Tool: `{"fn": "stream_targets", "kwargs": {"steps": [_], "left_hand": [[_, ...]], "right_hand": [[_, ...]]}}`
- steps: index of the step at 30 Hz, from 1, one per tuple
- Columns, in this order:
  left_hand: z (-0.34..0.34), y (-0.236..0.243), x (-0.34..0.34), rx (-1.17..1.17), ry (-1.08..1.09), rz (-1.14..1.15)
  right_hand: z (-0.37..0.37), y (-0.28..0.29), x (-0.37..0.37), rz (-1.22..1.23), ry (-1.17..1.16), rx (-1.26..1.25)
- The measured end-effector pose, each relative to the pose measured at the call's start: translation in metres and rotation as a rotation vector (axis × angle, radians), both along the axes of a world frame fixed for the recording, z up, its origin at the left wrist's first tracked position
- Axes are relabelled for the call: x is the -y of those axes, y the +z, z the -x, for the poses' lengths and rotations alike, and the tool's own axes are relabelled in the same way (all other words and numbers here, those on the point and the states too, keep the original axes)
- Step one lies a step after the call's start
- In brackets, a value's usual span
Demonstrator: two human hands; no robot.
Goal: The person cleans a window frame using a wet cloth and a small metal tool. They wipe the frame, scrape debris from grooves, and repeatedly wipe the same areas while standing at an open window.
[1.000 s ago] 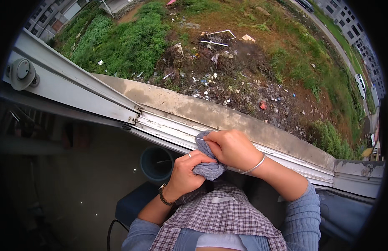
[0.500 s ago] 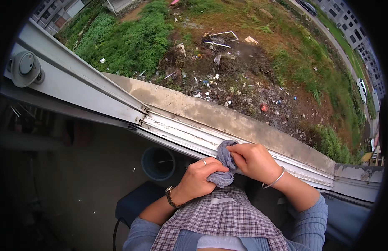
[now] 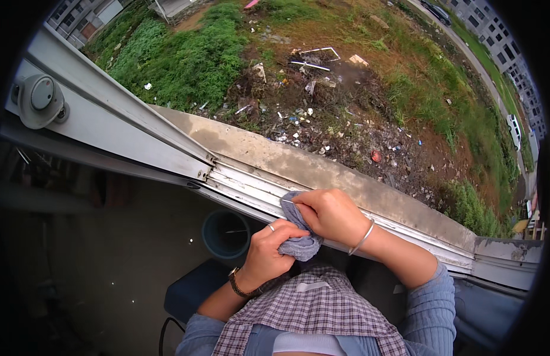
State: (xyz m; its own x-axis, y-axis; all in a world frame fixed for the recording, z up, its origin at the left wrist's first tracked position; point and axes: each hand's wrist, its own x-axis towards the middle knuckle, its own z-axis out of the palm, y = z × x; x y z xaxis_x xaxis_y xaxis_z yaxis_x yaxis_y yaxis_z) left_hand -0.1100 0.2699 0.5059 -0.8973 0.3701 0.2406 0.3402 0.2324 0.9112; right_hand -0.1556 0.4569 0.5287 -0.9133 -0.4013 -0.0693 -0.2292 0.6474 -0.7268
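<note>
Lower centre: a checked apron point(image 3: 346, 311) bears a pale strip point(image 3: 313, 286). Centre: the left hand point(image 3: 266, 254) and right hand point(image 3: 333, 215) hold a grey cloth point(image 3: 303, 247) between them, fingers closed on it, at the white window track point(image 3: 245, 185). Upper left: a round fitting point(image 3: 42, 94) carries a tiny mark, too small to read. Upper centre, beyond: littered ground point(image 3: 346, 95).

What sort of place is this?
Probably indoors, looking out: a white grooved window track borders a grey-brown concrete ledge, with litter-strewn green-and-brown open ground beyond.
</note>
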Motion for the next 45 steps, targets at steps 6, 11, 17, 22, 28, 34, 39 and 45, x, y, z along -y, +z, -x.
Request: {"fn": "stream_targets", "kwargs": {"steps": [6, 11, 17, 22, 28, 34, 39, 45], "left_hand": [[0.005, 0.013, 0.000, -0.099, 0.049, 0.017], [0.005, 0.017, -0.009, -0.163, -0.085, 0.020], [0.011, 0.021, -0.004, -0.105, -0.148, 0.055], [0.017, 0.025, -0.005, -0.003, -0.079, 0.098], [0.013, 0.022, 0.007, -0.096, -0.135, 0.077], [0.021, 0.025, 0.001, -0.031, -0.065, 0.153], [0.016, 0.027, -0.004, -0.014, -0.074, 0.191], [0.013, 0.016, 0.013, -0.103, 0.035, 0.217]], "right_hand": [[-0.001, -0.007, 0.010, 0.194, -0.160, -0.299], [-0.004, 0.023, -0.025, 0.135, -0.222, -0.373], [0.008, 0.019, -0.037, -0.079, 0.025, -0.253], [0.019, 0.005, -0.010, -0.168, 0.024, -0.264], [0.009, 0.025, -0.026, -0.038, -0.087, -0.355], [0.018, 0.014, -0.017, -0.223, 0.035, -0.330], [0.007, 0.023, -0.030, -0.375, 0.130, -0.203], [0.019, -0.001, -0.004, -0.228, 0.087, -0.247]]}}
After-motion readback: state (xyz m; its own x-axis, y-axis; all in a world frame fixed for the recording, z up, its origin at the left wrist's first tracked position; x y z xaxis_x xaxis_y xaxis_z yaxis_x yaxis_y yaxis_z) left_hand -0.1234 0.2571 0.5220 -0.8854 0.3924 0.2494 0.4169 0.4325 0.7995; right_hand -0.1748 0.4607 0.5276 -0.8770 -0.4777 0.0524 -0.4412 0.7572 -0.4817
